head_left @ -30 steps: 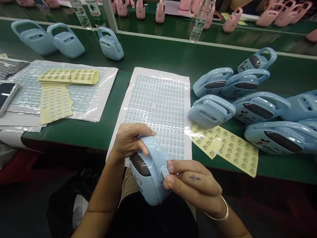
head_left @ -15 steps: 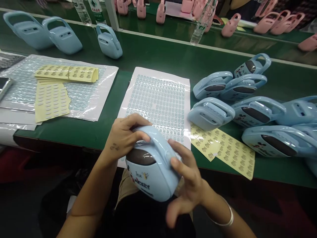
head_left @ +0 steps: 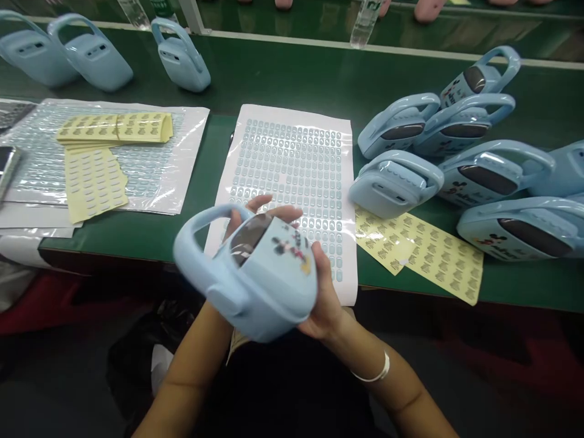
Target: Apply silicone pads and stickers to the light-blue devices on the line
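Observation:
My hands hold a light-blue plastic handbag-shaped casing (head_left: 255, 283) over the lower edge of a white sheet of small pale-blue oval stickers (head_left: 292, 158). Its loop handle points left, and its face shows a dark glossy window and a cartoon mouse print. My left hand (head_left: 269, 207) is mostly hidden behind the casing, with only its fingers showing along the top. My right hand (head_left: 325, 298) cups the casing's right side, with a thin bangle (head_left: 371, 372) on that wrist. The casing is motion-blurred.
Several blue casings (head_left: 396, 184) lie heaped at right on the green workbench (head_left: 219, 73), beside a yellow label sheet (head_left: 424, 258). More casings stand at the far edge. At left lie a plastic-covered sticker sheet (head_left: 109, 182) and yellow label strips (head_left: 114, 128).
The casing has swung round, its handle now pointing left and its printed face turned up. My right hand has moved from the handle side to underneath. The view has shifted slightly upward on the bench.

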`<state>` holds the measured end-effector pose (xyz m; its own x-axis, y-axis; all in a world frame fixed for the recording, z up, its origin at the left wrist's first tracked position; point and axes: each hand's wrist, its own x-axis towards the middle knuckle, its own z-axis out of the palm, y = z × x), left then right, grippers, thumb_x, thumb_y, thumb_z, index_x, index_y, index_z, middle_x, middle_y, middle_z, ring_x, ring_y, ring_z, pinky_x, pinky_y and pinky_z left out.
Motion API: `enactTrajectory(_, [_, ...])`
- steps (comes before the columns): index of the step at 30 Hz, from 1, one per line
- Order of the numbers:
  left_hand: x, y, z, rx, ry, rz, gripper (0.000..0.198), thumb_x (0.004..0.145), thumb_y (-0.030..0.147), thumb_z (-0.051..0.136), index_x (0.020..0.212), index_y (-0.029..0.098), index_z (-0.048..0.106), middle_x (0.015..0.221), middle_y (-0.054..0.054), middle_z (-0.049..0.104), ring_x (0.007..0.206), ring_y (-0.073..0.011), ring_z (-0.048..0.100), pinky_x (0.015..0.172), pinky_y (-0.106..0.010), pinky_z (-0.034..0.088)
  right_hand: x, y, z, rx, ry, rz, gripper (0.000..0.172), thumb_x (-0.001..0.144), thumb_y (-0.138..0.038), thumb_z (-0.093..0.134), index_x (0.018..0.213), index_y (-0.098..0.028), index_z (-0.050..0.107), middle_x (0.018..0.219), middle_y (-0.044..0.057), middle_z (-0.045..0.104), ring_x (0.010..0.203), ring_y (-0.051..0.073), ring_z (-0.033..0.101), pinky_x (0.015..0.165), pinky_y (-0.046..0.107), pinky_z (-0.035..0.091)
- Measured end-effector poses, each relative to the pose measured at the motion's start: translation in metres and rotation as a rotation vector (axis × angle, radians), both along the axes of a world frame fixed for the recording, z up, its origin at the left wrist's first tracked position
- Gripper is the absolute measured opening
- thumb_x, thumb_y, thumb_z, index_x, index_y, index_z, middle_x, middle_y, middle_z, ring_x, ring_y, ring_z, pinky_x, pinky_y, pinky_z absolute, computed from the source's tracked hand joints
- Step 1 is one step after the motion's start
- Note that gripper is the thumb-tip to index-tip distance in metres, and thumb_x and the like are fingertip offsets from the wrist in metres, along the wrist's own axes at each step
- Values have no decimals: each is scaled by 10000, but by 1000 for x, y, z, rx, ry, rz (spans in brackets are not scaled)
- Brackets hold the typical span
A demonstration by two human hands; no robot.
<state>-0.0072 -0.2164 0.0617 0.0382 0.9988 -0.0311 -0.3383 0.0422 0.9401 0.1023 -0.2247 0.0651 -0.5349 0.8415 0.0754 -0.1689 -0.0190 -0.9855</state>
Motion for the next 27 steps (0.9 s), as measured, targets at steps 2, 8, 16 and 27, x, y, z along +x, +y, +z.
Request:
enactTrajectory(2, [4, -4, -4, 39, -117, 152, 454, 729, 647, 543, 1060, 336, 550, 1086, -33, 581, 1088, -237, 532, 863, -398, 489, 7, 0, -12, 290, -228, 11, 566, 963, -467, 83, 1257, -160, 457, 986, 97, 676, 906, 158, 654, 755, 320, 557])
enactTrajectory(8, [-36, 9, -29, -90, -516, 194, 249, 822, 505, 465, 816, 280, 572, 892, 35, 597, 887, -146, 573, 841, -349, 484, 43, -1, -50, 907, -592, 61, 254, 846, -330, 584, 959, -103, 607, 1036, 156, 658, 1079, 299, 600, 887, 470, 518])
enactTrajectory(16, [-54, 8, -49, -80, -430, 266, 306, 804, 513, 491, 975, 279, 590, 1005, -24, 619, 1060, -212, 553, 894, -390, 477, 37, -7, -78, 1164, -600, -117, 97, 840, -60, 541, 841, -74, 636, 988, 146, 688, 1072, 290, 614, 871, 424, 553])
enactTrajectory(27, [-37, 3, -10, -322, -532, 121, 158, 736, 369, 613, 739, 215, 578, 800, -13, 646, 794, -210, 628, 696, -362, 513, 52, 6, -16, 717, -55, -373, 116, 817, -158, 629, 932, -174, 629, 887, 48, 629, 789, 157, 671, 633, 309, 618])
